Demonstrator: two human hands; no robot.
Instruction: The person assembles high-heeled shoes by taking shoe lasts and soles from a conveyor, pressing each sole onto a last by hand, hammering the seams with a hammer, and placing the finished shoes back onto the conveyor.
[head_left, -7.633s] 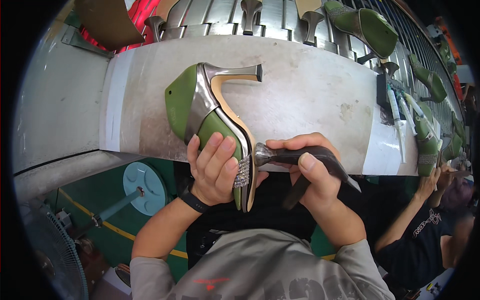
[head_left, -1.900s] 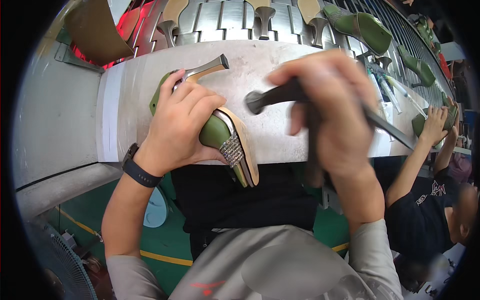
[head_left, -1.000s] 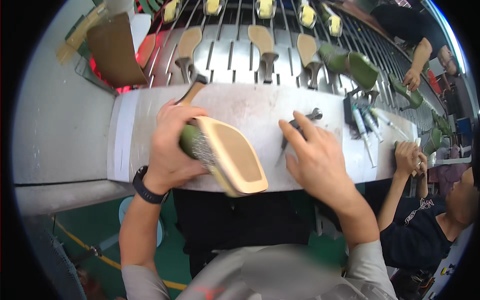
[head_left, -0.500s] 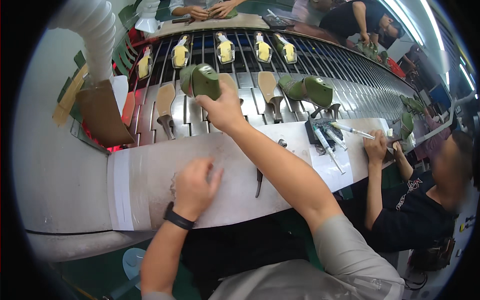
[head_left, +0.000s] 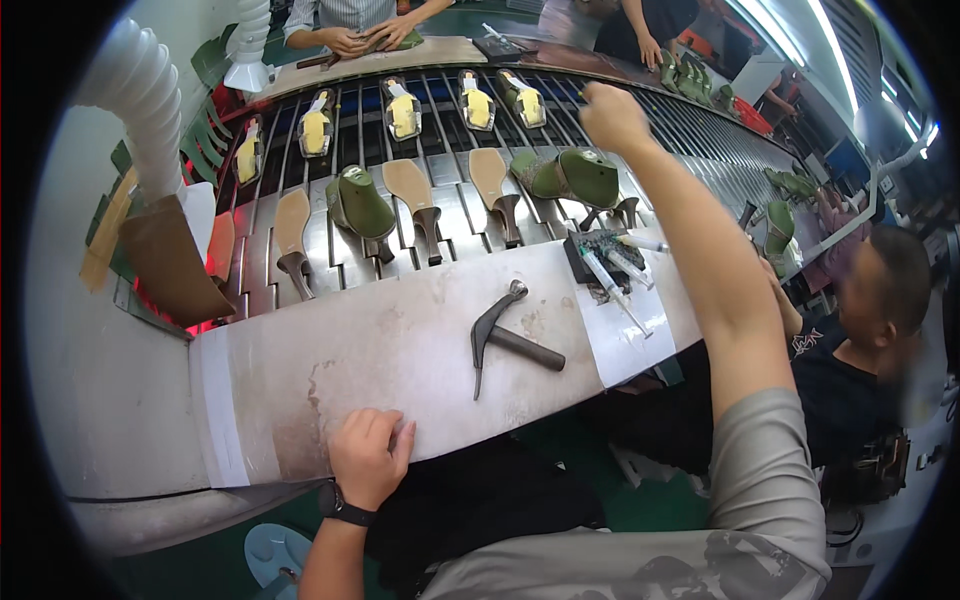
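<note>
My right hand (head_left: 614,118) is stretched out over the conveyor, beyond a green shoe (head_left: 575,178) on its last. Its fingers are turned away and blurred, and I see nothing in them. My left hand (head_left: 370,455) rests at the near edge of the workbench (head_left: 400,350), thumb apart from the fingers, holding nothing. Between the two hands a hammer (head_left: 525,347) with a dark handle lies on the bench. Another green shoe (head_left: 362,205) stands on the metal slats, among tan soles with heels (head_left: 408,190).
Yellow-padded shoe lasts (head_left: 403,115) line the conveyor's far side. Several syringes (head_left: 620,290) lie by a dark block at the bench's right. A co-worker (head_left: 860,310) sits at the right; another's hands (head_left: 370,38) work across the conveyor. A white hose (head_left: 140,110) hangs at left.
My right hand has let go of the green shoe, which now stands on the conveyor, and has moved right. My left hand has lowered onto the bench edge. The hammer now shows fully.
</note>
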